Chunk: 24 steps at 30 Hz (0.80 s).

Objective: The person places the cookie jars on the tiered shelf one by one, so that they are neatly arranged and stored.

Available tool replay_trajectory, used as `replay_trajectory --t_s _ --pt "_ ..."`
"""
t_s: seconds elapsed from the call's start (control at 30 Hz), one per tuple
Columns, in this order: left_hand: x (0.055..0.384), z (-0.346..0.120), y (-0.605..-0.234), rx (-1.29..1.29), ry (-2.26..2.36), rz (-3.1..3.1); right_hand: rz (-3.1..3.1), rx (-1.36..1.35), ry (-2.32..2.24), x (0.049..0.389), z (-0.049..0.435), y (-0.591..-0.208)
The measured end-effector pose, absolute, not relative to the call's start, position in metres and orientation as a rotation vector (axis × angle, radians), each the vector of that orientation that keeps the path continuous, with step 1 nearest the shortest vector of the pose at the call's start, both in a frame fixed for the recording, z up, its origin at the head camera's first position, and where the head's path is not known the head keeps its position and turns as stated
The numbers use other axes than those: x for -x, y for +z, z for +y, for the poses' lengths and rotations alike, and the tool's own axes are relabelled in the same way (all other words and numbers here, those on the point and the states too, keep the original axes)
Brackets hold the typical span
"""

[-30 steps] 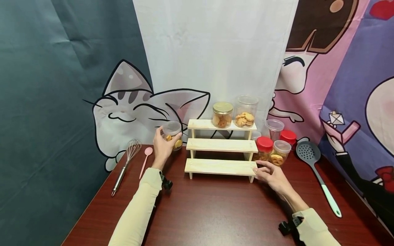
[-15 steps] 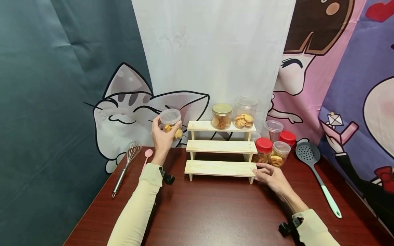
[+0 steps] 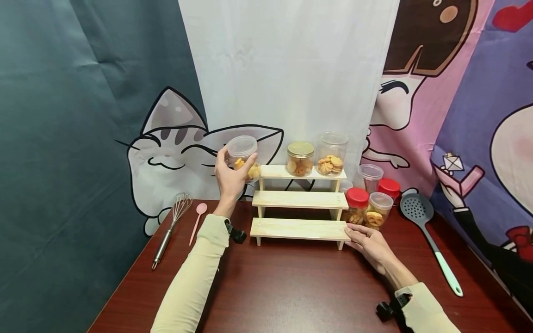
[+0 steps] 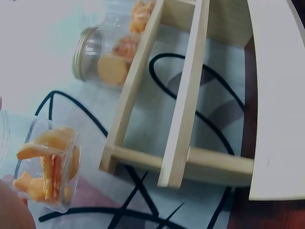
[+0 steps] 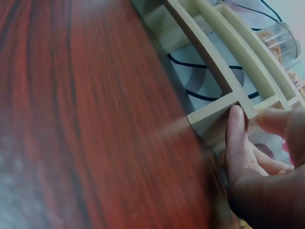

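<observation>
My left hand (image 3: 231, 181) grips a clear plastic jar (image 3: 243, 148) with a pale lid and yellow cookies inside. It holds the jar in the air by the left end of the top tier of a three-step wooden display rack (image 3: 300, 200). In the left wrist view, the cookies (image 4: 50, 164) show through the clear wall, apart from the rack frame. With thumb and fingers, my right hand (image 3: 372, 248) pinches the right end of the bottom step. On the top tier stand a gold-lidded cookie jar (image 3: 300, 159) and a taller clear jar (image 3: 331, 155).
Right of the rack stand several jars, among them a red-lidded jar (image 3: 356, 206) and a clear jar with round cookies (image 3: 377, 210). A grey slotted spatula (image 3: 418, 210) lies farther right. On the left lie a whisk (image 3: 171, 229) and a pink spoon (image 3: 200, 210).
My left hand has lifted the cookie jar off the table, then brought it up and to the right towards the top tier. My right hand stays at the bottom step.
</observation>
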<state>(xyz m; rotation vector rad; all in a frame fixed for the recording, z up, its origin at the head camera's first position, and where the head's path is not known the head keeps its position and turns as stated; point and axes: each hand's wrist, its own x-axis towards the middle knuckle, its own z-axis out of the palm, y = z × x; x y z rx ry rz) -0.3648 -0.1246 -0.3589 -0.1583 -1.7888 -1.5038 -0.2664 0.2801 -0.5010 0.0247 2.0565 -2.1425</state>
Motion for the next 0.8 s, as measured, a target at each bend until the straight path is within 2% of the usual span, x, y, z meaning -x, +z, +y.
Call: replay_trajectory --t_s 0.4,0.8 --pt "0.391 -0.086 -0.348 0.178 -1.625 -1.81 2.102 -0.028 -2.154 0.267 0.279 -0.5" --pt "0.418 -0.065 -0.365 0.178 -1.684 -1.854 2.072 -0.003 -2.17 0.267 0.278 -0.5"
